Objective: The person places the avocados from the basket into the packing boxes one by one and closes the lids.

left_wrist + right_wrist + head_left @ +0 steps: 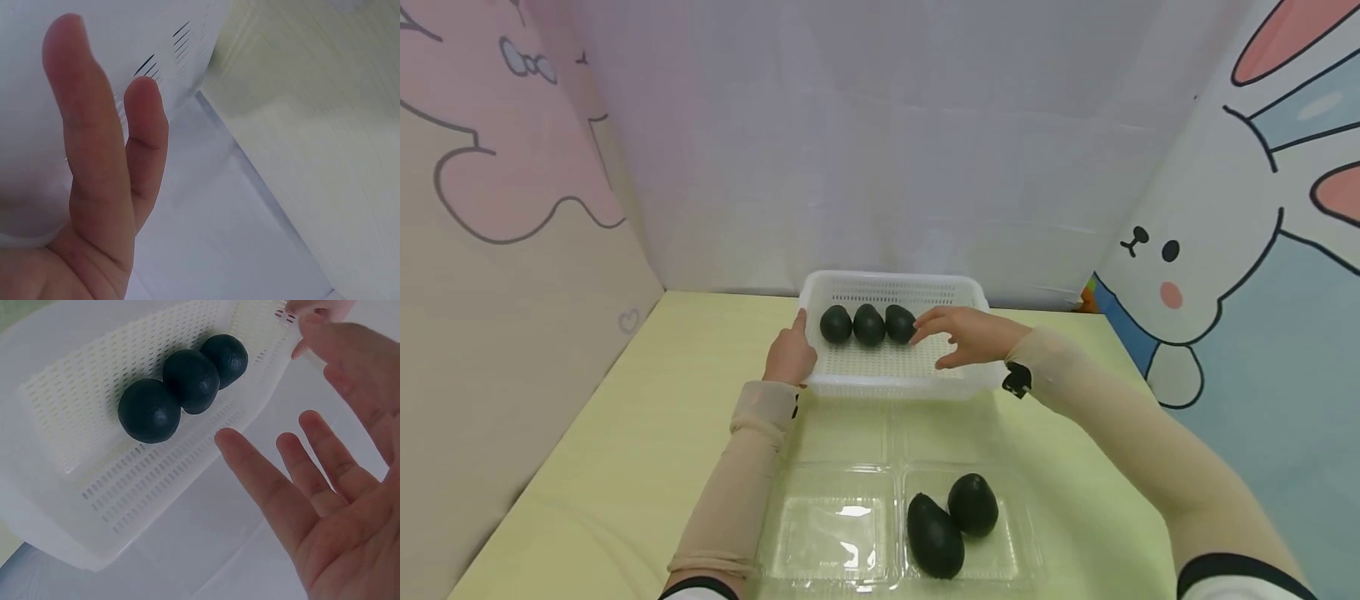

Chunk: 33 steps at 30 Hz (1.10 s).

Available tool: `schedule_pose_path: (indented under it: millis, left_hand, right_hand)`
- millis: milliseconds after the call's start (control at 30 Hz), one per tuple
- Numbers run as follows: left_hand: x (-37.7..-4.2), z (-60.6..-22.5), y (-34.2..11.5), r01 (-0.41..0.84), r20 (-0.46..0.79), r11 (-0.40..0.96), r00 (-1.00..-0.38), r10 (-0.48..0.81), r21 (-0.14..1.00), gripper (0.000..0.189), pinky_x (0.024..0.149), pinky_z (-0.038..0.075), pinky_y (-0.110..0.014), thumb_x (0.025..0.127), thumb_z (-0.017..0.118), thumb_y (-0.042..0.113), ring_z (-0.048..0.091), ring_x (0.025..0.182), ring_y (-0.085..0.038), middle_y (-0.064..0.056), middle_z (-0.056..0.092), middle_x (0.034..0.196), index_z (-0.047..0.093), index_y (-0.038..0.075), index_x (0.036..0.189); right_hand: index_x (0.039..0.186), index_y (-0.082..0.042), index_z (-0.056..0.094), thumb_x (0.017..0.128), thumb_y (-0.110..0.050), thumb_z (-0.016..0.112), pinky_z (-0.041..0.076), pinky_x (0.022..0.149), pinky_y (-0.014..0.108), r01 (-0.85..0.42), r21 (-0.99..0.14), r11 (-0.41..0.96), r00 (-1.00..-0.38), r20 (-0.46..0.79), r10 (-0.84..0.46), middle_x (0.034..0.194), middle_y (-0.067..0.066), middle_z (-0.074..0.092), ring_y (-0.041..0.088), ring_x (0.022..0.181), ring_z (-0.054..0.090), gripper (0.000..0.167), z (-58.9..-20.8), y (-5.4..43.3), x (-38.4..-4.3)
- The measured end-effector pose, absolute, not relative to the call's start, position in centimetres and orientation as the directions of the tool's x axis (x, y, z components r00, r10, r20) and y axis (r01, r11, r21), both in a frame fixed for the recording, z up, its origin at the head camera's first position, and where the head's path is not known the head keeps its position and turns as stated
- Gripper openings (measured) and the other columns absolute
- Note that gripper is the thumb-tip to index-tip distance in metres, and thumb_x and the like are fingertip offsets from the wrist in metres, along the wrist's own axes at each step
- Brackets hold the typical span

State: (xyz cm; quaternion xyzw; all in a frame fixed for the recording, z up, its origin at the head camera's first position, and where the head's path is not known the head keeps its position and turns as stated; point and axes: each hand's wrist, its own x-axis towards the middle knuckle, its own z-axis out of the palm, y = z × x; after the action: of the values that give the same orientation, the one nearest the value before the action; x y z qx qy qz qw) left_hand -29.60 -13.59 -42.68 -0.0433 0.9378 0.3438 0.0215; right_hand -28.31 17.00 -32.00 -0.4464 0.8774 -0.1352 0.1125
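A white perforated plastic basket (895, 386) stands at the back of the table. Three dark green avocados (869, 325) sit in it in a row. My left hand (791, 357) holds the basket's left rim, its fingers (97, 156) reaching along the outer wall in the left wrist view. Over the basket's right half hovers my right hand (973, 335), fingers spread and holding nothing, fingertips close to the rightmost avocado (150, 411). Nearer to me, two more avocados (936, 536) lie in the right compartment of a clear plastic clamshell container (838, 533).
The container's clear lid (842, 429) lies folded open toward the basket. A yellow cloth (647, 433) covers the table. Behind the basket rises a pale back wall (880, 167), with cartoon-printed side walls (1247, 250) at left and right.
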Motion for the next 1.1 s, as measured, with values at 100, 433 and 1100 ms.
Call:
schedule_pose_path:
  millis: [100,433,1100]
  left_hand:
    - [-29.5,-42.8,-13.6,-0.103,-0.075,0.757,-0.995,-0.071,0.645,0.074,0.037,0.051,-0.029,0.093,0.046,0.001,0.058,0.077,-0.034,-0.03,0.049,0.121,0.011,0.013,0.157]
    - [-30.0,-42.9,-13.5,-0.11,-0.081,0.757,-0.994,-0.076,0.644,0.075,0.038,0.052,-0.028,0.093,0.047,0.001,0.058,0.078,-0.034,-0.029,0.048,0.122,0.01,0.014,0.157]
    - [-29.9,-43.2,-13.8,-0.099,-0.069,0.764,-0.995,-0.071,0.638,0.073,0.038,0.052,-0.029,0.093,0.046,0.001,0.058,0.077,-0.034,-0.03,0.049,0.12,0.011,0.012,0.157]
  right_hand:
    - [0.128,-0.014,0.063,0.083,-0.013,0.076,0.058,0.084,0.038,-0.742,-0.324,0.587,-0.594,-0.089,-0.8,0.14,0.014,0.048,0.031,0.127,0.047,0.047,-32.1,17.0,-29.0]
    - [0.13,-0.014,0.062,0.083,-0.013,0.076,0.057,0.085,0.038,-0.731,-0.313,0.607,-0.618,-0.076,-0.783,0.139,0.014,0.048,0.032,0.128,0.045,0.049,-31.8,17.2,-30.7]
    - [0.131,-0.012,0.061,0.082,-0.014,0.078,0.049,0.097,0.044,-0.712,-0.277,0.645,-0.651,-0.083,-0.755,0.133,0.012,0.054,0.03,0.125,0.048,0.052,-31.8,16.7,-32.5]
